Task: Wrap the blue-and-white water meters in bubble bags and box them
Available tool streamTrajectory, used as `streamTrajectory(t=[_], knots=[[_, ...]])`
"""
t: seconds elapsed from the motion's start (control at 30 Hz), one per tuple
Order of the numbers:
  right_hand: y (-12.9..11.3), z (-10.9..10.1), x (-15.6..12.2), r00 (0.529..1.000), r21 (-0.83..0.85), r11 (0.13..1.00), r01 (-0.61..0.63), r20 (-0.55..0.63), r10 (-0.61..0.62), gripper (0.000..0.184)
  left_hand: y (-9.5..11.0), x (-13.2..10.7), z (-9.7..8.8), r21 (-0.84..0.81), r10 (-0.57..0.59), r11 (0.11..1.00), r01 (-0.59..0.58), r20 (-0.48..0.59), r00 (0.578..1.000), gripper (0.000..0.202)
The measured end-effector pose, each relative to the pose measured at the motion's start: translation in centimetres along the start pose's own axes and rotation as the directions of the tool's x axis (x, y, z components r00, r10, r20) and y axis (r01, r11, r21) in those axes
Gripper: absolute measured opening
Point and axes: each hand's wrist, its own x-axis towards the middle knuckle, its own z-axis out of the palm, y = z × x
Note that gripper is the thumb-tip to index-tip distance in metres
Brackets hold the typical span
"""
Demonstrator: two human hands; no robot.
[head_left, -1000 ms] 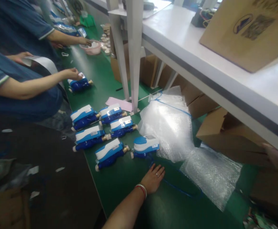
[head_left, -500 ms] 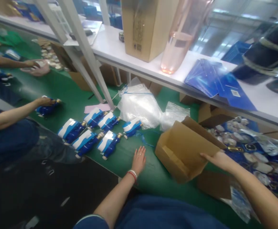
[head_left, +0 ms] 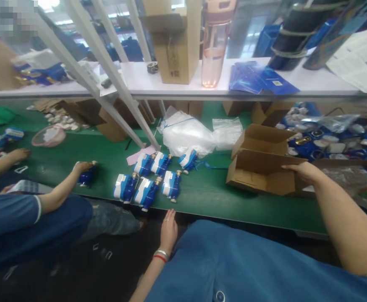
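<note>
My right hand grips the right edge of an open cardboard box, which is tilted with its opening towards me. Held low at the bench's front edge, my left hand has its fingers stretched out and nothing in it. Several blue water meters with white-and-blue covers lie in a group beyond it; the nearest water meter is just past my fingertips, apart from them. Another water meter lies farther back, beside a blue cord.
Clear plastic bags lie behind the meters. At right, a second open box stands near a pile of parts. Above runs a white shelf with a bottle. On the left, a co-worker's hand touches another meter.
My left hand has drawn back from the green bench top to its front edge. The box has turned its opening more towards me, with my right hand still on it. The view has shifted.
</note>
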Motion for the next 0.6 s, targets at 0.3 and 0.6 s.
streamTrajectory(t=[0.3,0.6], knots=[[-0.3,6.4,-1.3,0.985,0.467,0.872,-0.147,0.151,0.085,0.04,0.6,14.1,-4.3,0.036,0.281,0.959,-0.281,0.02,0.96,0.044],[1.4,4.6,3.1,0.969,0.301,0.953,-0.018,0.241,-0.058,0.063,9.3,35.9,0.4,0.098,0.474,0.861,-0.499,0.2,0.857,0.04]])
